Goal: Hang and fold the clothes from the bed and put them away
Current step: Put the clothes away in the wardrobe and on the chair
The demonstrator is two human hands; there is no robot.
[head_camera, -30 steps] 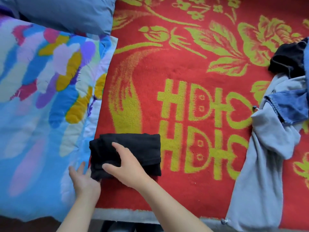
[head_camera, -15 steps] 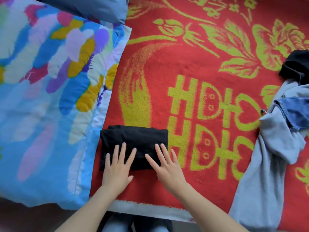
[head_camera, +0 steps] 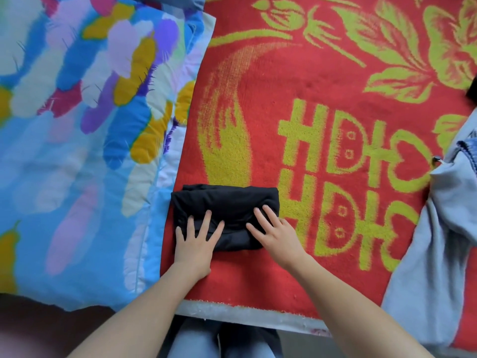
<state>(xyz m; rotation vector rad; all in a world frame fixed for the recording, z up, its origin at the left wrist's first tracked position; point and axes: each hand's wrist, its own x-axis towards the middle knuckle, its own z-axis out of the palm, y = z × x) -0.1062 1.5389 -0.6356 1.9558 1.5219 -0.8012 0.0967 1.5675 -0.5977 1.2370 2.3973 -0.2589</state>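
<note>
Pressing on the folded black garment (head_camera: 227,202) with left hand (head_camera: 196,244) and right hand (head_camera: 277,235) — fingers straight, spread, gripping nothing. Sits just right of the colourful quilt (head_camera: 77,125). Looks folded — leaves the grey garment (head_camera: 433,254), well right of the quilt, plus putting away.

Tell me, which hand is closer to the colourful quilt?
The left hand. It presses the left end of the folded black garment, just beside the colourful quilt; the right hand presses the right end, farther off.
</note>
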